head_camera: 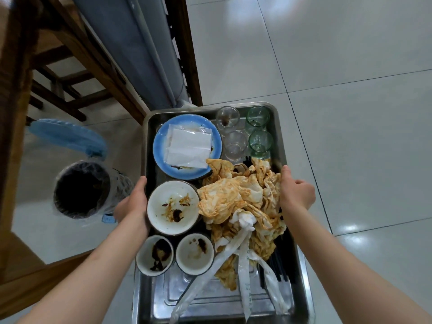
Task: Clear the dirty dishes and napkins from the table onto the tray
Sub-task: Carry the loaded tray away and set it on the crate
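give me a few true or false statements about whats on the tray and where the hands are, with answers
1. Both hands grip the metal tray, the left hand on its left edge and the right hand on its right edge. True.
2. Four glasses stand at the tray's far right corner. True.
3. The blue plate is bare. False: folded white napkins lie on it.
4. The stained napkins are heaped on the tray's left side. False: they are on the right, beside the large white bowl.
5. A lined bin stands on the floor left of the tray. True.
6. The two small cups are clean. False: both hold dark sauce stains.
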Available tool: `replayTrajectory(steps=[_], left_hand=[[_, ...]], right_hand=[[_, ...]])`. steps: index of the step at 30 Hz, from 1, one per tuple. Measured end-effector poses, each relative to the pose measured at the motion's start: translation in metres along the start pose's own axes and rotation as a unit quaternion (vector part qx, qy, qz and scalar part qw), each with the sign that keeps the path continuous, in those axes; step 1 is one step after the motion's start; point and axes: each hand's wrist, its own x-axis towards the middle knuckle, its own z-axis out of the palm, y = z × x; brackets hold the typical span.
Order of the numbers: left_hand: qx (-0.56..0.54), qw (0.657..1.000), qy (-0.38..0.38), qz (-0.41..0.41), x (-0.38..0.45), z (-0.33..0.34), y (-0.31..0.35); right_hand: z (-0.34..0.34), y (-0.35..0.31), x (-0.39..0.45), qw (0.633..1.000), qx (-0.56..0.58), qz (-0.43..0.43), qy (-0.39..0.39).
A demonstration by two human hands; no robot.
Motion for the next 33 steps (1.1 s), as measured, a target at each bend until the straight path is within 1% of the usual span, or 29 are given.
replayTrajectory(steps=[6,9,12,19,24,29,33], left_hand=[[0.007,0.999,-0.019,0.027,-0.059,0.001,0.013],[0.027,0.999,-0.009,0.035,-0.088,0.014,0.015],[0.022,0.999,-0.007,0.032,-0.121,0.031,0.009],[-0.008,0.999,-0.037,-0.006,-0.207,0.09,-0.025],[-0.003,0.999,-0.03,-0.023,-0.282,0.128,-0.043],[-0.014,0.999,-0.042,-0.017,-0.342,0.176,-0.037],[-0.027,0.998,-0.048,-0.015,-0.373,0.211,-0.018]], right_hand=[[-0.051,-0.01,0.008,0.999,0.032,0.022,0.002],[-0.079,-0.017,0.025,0.999,0.033,0.023,0.008],[-0.109,-0.025,0.049,0.999,0.035,0.019,0.012],[-0.185,-0.036,0.135,1.0,0.019,0.012,0.015],[-0.243,-0.058,0.198,1.0,0.009,-0.001,0.0],[-0.284,-0.088,0.256,1.0,0.012,-0.008,0.002],[-0.305,-0.114,0.291,1.0,0.016,0.008,0.011]])
